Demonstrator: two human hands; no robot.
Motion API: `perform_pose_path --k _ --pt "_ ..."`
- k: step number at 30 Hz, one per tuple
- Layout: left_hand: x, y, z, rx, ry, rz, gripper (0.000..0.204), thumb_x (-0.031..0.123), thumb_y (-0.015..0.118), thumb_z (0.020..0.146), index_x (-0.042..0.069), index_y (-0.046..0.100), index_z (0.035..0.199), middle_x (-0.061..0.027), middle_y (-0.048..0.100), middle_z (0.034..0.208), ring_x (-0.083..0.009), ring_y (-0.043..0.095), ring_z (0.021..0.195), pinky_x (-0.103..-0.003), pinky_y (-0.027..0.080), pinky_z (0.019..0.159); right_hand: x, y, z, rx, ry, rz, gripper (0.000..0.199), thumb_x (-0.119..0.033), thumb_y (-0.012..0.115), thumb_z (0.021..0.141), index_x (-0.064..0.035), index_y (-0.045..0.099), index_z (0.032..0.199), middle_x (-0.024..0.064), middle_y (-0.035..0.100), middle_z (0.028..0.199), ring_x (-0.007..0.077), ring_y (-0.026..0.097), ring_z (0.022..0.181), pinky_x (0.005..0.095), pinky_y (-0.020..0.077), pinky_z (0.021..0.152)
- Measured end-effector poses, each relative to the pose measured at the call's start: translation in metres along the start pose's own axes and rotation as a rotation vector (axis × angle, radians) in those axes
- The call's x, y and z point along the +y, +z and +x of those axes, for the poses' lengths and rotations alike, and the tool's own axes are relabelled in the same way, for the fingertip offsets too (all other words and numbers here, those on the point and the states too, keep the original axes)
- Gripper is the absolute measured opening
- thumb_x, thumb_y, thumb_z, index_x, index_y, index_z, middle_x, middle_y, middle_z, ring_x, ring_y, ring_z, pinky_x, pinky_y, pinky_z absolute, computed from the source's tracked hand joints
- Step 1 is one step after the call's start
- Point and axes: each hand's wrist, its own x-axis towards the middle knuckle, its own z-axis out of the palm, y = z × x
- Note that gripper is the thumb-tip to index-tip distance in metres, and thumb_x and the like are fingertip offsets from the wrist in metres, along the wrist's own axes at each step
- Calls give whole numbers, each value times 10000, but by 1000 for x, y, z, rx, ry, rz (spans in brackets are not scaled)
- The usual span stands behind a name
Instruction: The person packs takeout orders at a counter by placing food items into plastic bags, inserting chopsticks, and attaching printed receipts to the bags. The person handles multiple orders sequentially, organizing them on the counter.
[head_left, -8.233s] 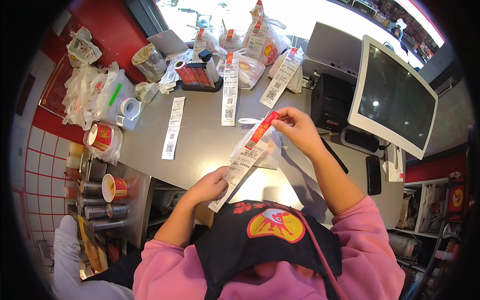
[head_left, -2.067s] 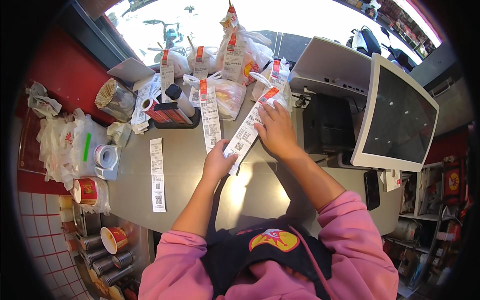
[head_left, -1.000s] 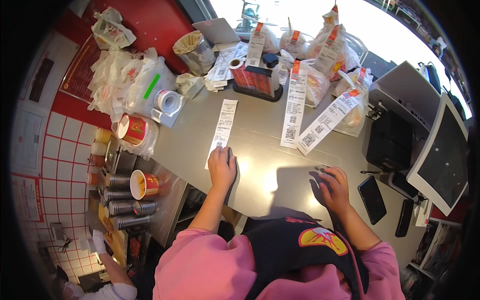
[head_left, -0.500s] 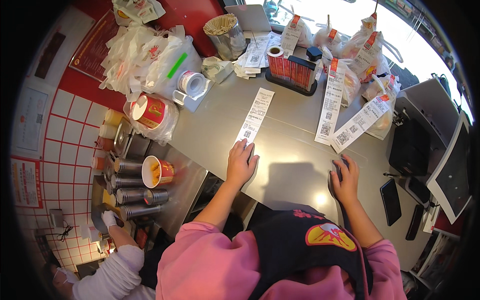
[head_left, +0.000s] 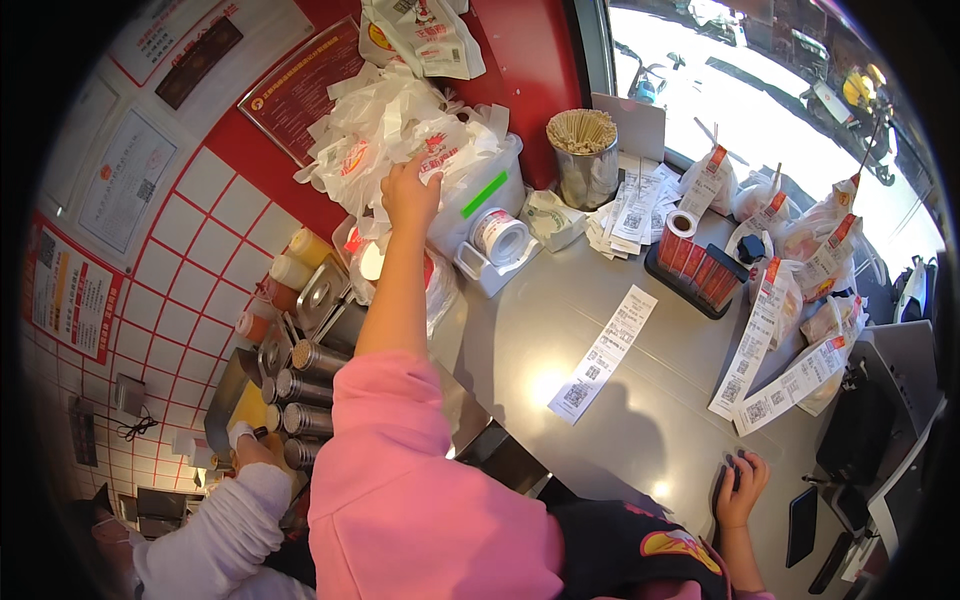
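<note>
My left hand [head_left: 410,198] is at the pile of white plastic carrier bags [head_left: 375,115] by the red wall, its bent fingers closed on a bag. My right hand [head_left: 740,488] rests on the metal counter with its fingers apart, holding nothing. A long printed receipt [head_left: 605,355] lies flat on the counter between my arms. Below the bags sits a white dispenser [head_left: 500,240] with a roll in it. Several tied food bags [head_left: 815,240] stand at the far right, long receipts [head_left: 795,385] hanging from them.
A tin of wooden sticks [head_left: 583,160] stands at the back beside loose receipts [head_left: 635,205]. A sticker-roll holder [head_left: 700,265] is on the counter. A black phone [head_left: 801,527] lies at the right. Metal shakers [head_left: 305,390] are at the left, near a co-worker's white sleeve [head_left: 215,525].
My left hand has left the receipt and reached up and left to the plastic bags. The view has swung left. My right hand stays on the counter.
</note>
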Motion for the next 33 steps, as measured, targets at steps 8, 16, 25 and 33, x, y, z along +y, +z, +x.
perform_pose_path --k 8,16,25,33 --pt "6 51 70 -236 -48 -5 227 345 644 788 291 680 1005 -12 585 1137 -293 448 1159 -501 380 897 -1 -1 0 -43 54 -14 129 -74 581 796 -55 597 923 146 536 1063 346 474 1029 434 366 920" --pt "8 41 57 -238 196 82 364 369 656 814 88 627 1045 -120 606 1100 -249 588 974 -347 452 820 -3 -1 2 -33 55 17 132 -51 595 775 -54 599 907 144 536 1055 344 476 1021 429 376 904" --pt "76 -74 69 409 96 -1502 171 191 477 967 55 401 1038 -81 605 795 -143 571 684 -287 488 721 -10 -7 5 30 -17 112 91 -61 609 766 -61 614 857 134 557 990 334 510 953 422 403 848" --pt "190 -141 -87 -470 102 -1535 216 234 497 967 64 442 1088 -30 560 636 -96 537 537 -256 465 591 -126 -80 123 112 -480 540 199 -21 669 714 -54 635 907 111 610 897 287 581 821 372 458 728"
